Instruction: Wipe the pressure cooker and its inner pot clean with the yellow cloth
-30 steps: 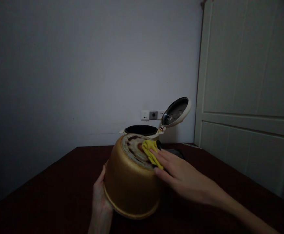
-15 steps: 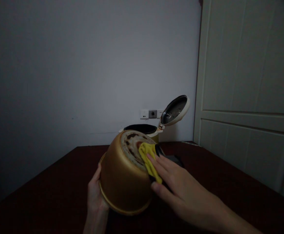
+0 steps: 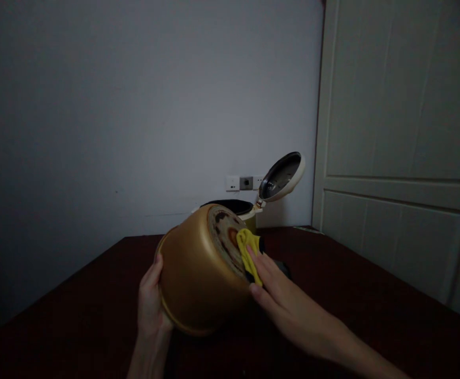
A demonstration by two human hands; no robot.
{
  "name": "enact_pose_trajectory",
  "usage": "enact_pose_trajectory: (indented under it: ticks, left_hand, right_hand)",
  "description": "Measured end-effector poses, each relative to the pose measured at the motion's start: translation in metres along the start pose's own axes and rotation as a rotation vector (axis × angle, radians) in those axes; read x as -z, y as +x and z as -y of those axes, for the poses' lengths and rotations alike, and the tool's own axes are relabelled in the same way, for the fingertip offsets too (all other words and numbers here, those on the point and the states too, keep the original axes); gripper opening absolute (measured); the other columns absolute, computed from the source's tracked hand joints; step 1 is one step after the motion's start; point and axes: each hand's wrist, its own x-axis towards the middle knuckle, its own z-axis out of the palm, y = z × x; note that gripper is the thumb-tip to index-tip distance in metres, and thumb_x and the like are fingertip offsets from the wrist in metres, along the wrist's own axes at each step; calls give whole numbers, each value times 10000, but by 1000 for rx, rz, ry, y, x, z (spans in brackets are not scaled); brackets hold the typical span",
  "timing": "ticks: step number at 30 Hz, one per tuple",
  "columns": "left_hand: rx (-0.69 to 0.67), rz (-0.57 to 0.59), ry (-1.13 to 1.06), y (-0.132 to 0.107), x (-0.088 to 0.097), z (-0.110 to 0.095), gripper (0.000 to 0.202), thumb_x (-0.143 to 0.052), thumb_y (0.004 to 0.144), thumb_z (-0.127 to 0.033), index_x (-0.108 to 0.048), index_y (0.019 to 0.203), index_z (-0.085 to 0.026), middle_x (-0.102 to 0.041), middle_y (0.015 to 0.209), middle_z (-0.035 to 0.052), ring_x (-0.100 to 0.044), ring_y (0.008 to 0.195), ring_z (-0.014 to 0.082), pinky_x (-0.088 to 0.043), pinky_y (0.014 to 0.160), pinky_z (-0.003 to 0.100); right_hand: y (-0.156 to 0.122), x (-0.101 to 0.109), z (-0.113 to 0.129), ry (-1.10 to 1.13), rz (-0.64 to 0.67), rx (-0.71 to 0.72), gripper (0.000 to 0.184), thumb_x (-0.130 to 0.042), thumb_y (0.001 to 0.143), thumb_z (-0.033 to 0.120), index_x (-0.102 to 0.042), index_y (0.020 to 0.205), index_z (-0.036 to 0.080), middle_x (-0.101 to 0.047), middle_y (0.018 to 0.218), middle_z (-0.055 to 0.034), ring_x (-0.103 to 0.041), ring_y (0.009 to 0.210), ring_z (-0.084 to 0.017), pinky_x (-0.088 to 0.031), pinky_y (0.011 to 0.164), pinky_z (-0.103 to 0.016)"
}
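A gold rice cooker inner pot [image 3: 198, 268] is tilted on its side in the air, its stained base [image 3: 224, 237] facing up and to the right. My left hand [image 3: 150, 297] grips the pot's rim from the left, some of the fingers out of sight behind it. Against the base, my right hand [image 3: 279, 295] presses a folded yellow cloth with dark edging [image 3: 249, 255]. Behind the pot stands the rice cooker body [image 3: 249, 217], partly covered by it, with its lid [image 3: 283, 176] raised.
The dark red table [image 3: 95, 295] runs back to a pale wall [image 3: 154, 105]. Wall sockets [image 3: 245, 183] sit behind the cooker. A panelled white door [image 3: 395, 158] stands along the right. A dark object [image 3: 283, 269] shows partly beyond my right hand.
The pot has turned so that its base faces further right, and it has shifted slightly left. My right hand and the cloth have moved a little to the right across the base.
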Motion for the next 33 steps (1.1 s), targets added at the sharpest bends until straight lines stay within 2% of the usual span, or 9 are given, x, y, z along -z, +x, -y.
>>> enact_pose_trajectory:
  ticks: [2,5,9,13,16,21,25,29,33]
  left_hand:
    - [-26,41,62,2,0,2,239,-559,779,-161,-669,989,-181,-716,891,30,-665,868,193,-522,813,292]
    - [-57,98,159,2,-2,8,300,-645,724,-221,-660,1017,-161,-709,908,49,-666,820,196,-534,749,277]
    - [-129,136,300,-3,-9,10,338,-725,649,-288,-674,943,-131,-704,791,57,-662,733,200,-528,649,263]
    - [-247,210,444,-6,-13,2,365,-756,609,-336,-684,904,-134,-688,721,52,-646,670,193,-495,566,238]
    - [-319,302,590,-6,-16,-5,380,-741,628,-360,-687,930,-135,-682,721,55,-628,641,192,-469,520,230]
    - [-403,501,885,1,-26,-17,267,-723,646,-317,-699,830,-124,-660,690,51,-574,594,161,-427,492,205]
    - [-346,686,1127,3,-38,-26,177,-751,592,-248,-679,692,-121,-611,611,21,-519,559,122,-371,472,175]
    - [-286,928,1429,1,-50,-33,178,-685,684,-305,-640,740,-142,-598,657,-15,-503,584,103,-358,499,178]
    - [-412,1173,1699,-1,-58,-33,257,-598,778,-398,-556,713,-153,-526,625,-45,-445,555,75,-316,506,184]
  right_hand:
    - [-4,-6,3,58,7,54,676,-277,905,532,-40,1456,220,-40,1521,-56,-2,1389,-238,-78,1113,-516]
    - [6,-5,4,144,-88,114,676,-249,903,549,-16,1455,238,-21,1525,-36,12,1390,-221,-52,1118,-500]
    - [21,-4,-5,294,-222,59,668,-193,896,583,-20,1454,259,-26,1528,-17,-2,1393,-188,-30,1123,-472]
    - [16,-18,-18,532,-247,-30,660,-181,895,593,-101,1452,249,-87,1524,-19,-44,1391,-169,-46,1125,-448]
    - [14,-29,-20,712,-248,-63,660,-159,894,600,-198,1439,229,-202,1504,-29,-104,1387,-171,-125,1122,-428]
    - [13,-29,-18,1094,-146,-111,659,-103,889,578,-359,1363,198,-474,1350,-94,-386,1278,-235,-335,1015,-462]
    - [8,-21,-26,1298,-58,-230,735,-88,857,625,-502,1222,141,-618,1149,-143,-556,1099,-271,-418,916,-470]
    - [7,-21,-37,1576,-26,-439,606,-214,880,564,-561,1102,120,-687,953,-134,-650,875,-250,-468,830,-426]
    - [10,-31,-53,1768,-71,-626,501,-357,855,553,-594,990,133,-704,795,-95,-666,768,-229,-478,807,-399]
